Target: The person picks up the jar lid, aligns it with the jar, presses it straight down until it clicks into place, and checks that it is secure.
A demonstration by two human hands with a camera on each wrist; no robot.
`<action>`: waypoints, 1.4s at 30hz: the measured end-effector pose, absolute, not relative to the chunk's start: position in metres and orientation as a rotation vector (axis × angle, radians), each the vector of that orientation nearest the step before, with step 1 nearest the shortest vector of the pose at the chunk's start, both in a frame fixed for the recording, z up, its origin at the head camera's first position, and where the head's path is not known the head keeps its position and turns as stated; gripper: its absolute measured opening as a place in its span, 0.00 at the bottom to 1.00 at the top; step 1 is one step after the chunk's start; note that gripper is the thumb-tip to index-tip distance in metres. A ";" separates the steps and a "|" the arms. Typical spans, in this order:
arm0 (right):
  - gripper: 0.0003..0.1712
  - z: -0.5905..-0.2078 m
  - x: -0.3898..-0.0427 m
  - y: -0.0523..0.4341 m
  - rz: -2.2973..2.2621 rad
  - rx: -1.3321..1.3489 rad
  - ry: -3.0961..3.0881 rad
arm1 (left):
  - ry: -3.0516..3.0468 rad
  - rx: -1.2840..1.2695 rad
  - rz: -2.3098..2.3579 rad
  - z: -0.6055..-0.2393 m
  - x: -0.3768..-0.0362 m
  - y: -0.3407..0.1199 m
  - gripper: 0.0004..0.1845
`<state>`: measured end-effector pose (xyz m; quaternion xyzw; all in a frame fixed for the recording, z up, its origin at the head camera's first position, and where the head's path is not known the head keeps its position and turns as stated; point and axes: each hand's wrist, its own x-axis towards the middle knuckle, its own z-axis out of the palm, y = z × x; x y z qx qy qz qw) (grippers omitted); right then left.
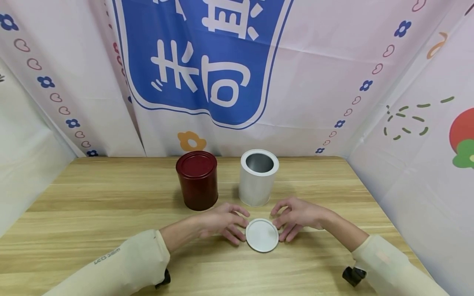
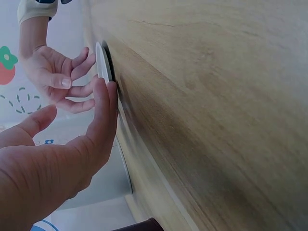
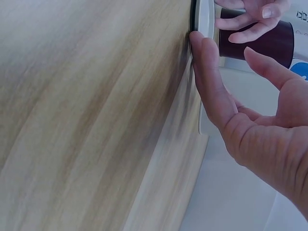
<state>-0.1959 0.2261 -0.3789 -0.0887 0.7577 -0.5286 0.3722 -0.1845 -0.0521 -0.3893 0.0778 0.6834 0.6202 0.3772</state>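
Lying flat at lower centre of the wooden surface (image 1: 92, 205): white round lid (image 1: 262, 235). Left hand (image 1: 222, 222) and right hand (image 1: 296, 218) flank it, fingers loosely spread, fingertips touching its rim. Behind: open white tin (image 1: 257, 181), closed red tin (image 1: 197, 181).

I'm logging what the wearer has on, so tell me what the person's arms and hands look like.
Both hands, left hand and right hand, are bare, without gloves or rings in view. Each forearm wears a cream long sleeve; the left one carries small dark lettering. A small black wrist-mounted device shows under each sleeve.
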 end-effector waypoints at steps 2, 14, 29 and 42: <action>0.23 -0.379 -0.196 0.226 -1.358 -0.221 1.938 | 1.747 0.192 1.592 -0.390 -0.184 -0.052 0.22; 0.23 -0.377 -0.198 0.225 -1.400 -0.218 1.933 | 1.769 0.142 1.645 -0.389 -0.185 -0.053 0.20; 0.20 -0.372 -0.201 0.219 -1.408 -0.270 1.980 | 1.859 0.235 1.690 -0.386 -0.188 -0.059 0.19; 0.19 -0.367 -0.199 0.214 -1.474 -0.277 2.040 | 1.878 0.223 1.763 -0.380 -0.188 -0.054 0.19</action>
